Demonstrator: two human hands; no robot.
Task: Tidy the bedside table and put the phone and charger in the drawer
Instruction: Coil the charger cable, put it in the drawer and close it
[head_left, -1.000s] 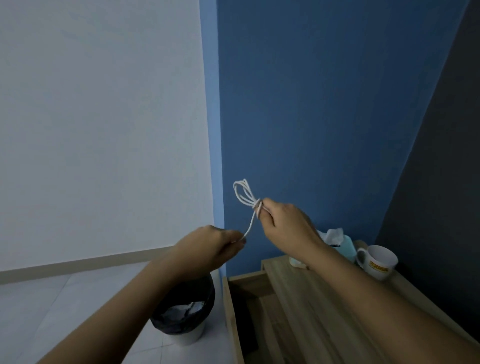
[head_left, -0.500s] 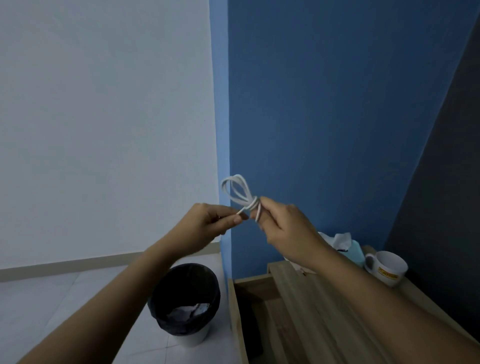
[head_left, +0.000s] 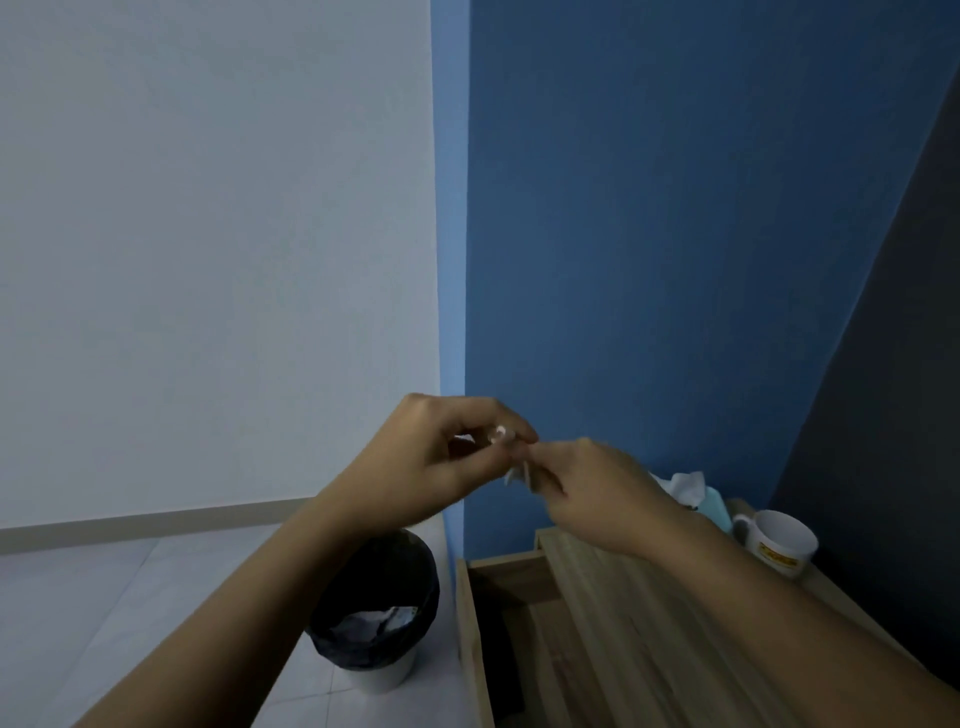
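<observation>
- Head view. Both hands meet in mid-air in front of the blue wall (head_left: 675, 234), above the gap between table and bin.
- Left hand (head_left: 441, 462): fingers curled in, thumb and forefinger pinched on a small white bit of the cable (head_left: 500, 434).
- Right hand (head_left: 597, 493): fingers closed; a short white stretch of cable shows just under the fingertips, at about (head_left: 517, 475). Motion blur here; most of the cable is hidden by the two hands.
- Judgement: the hands are held close together, fingertips nearly touching, to keep the bundled cable tight while its end is tucked or wrapped. Drawer step not yet done.
- Drawer (head_left: 470, 623): open, below the hands, left of the table top (head_left: 623, 623). Interior dark; phone cannot be made out.
- Table back edge: white mug (head_left: 782, 540) with yellow print; teal tissue box (head_left: 711, 506), a tissue poking up, just left of it.
- Floor: pale tiles; bin (head_left: 376, 613) with black liner, something pale inside, beside the drawer.
- Room: white wall left, dark panel far right. Dim light.
</observation>
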